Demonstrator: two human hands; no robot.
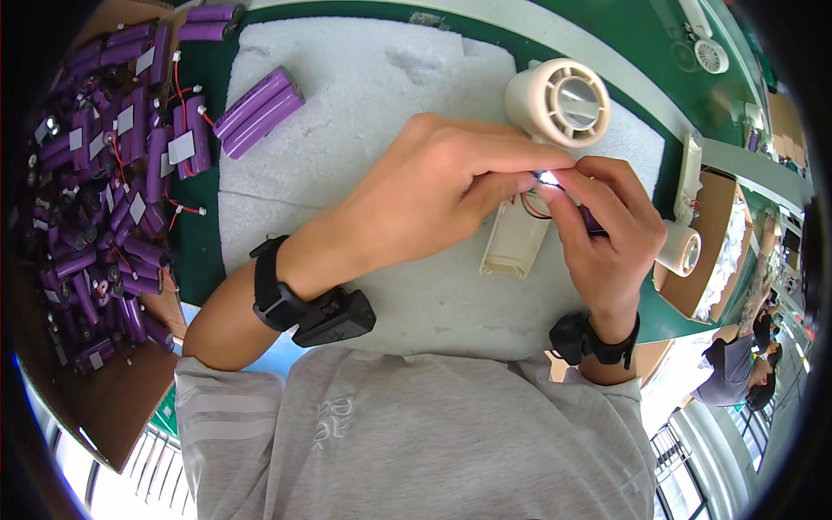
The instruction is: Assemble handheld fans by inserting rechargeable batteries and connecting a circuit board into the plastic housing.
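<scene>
My left hand (459, 178) and my right hand (611, 208) meet fingertip to fingertip over the right part of a white foam pad (347, 130). Between the pinched fingers is a small, bright white piece (549, 178), which looks like a wire connector; its details are washed out. A red and a black wire (533, 208) run below it. Part of a purple battery pack (593, 222) shows within my right hand, mostly hidden by the fingers. Just beyond the hands lies a cream handheld fan (559, 102), with its open handle shell (511, 247) showing underneath them.
Another two-cell purple battery pack (258, 113) lies on the pad's far left. A cardboard box (113, 407) on the left holds many purple packs with red wires. At right are another fan head (680, 251) and a cardboard box (706, 225). A person (728, 373) sits farther right.
</scene>
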